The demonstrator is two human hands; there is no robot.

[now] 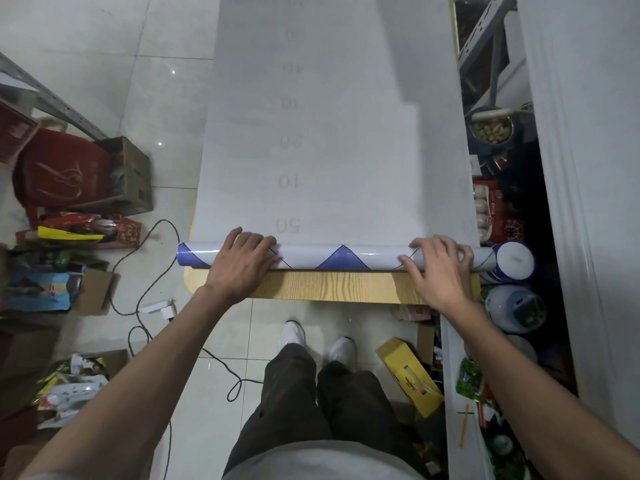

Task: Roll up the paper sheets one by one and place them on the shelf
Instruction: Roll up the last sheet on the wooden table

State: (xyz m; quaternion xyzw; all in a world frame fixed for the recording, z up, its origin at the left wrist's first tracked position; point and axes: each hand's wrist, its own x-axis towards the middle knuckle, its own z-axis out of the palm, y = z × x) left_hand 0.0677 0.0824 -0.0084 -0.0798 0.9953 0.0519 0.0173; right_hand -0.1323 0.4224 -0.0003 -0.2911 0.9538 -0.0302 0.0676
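Shoes [292, 336] and trouser legs [311, 410] nearest, just short of the tabletop [332, 285], which shows only a bare wood strip at its near edge. Roll [341, 258] lies crosswise along that strip, blue diamonds outward. It is partly wound, and the sheet [329, 133] runs flat from it to the far end, faint numbers down the middle. Left hand [242, 258] rests palm-down on the roll left of centre, fingers spread and fairly straight, tips reaching the flat sheet; it presses and does not clasp. Right hand [440, 265] sits near the right end, fingers curled over the top and thumb on the near side, holding the roll. The roll's middle shows between the hands, and its left end overhangs the tabletop. Step in hand looks like winding the roll away toward the far end. To do it well: push both hands at an even pace so the edges stay square and the roll doesn't cone; keep downward pressure for a tight wind; reset one hand at a time. Right end lies close to a white-topped cylinder [515, 259], so watch for snagging. Probable shelf [485, 39] at far right, well apart.
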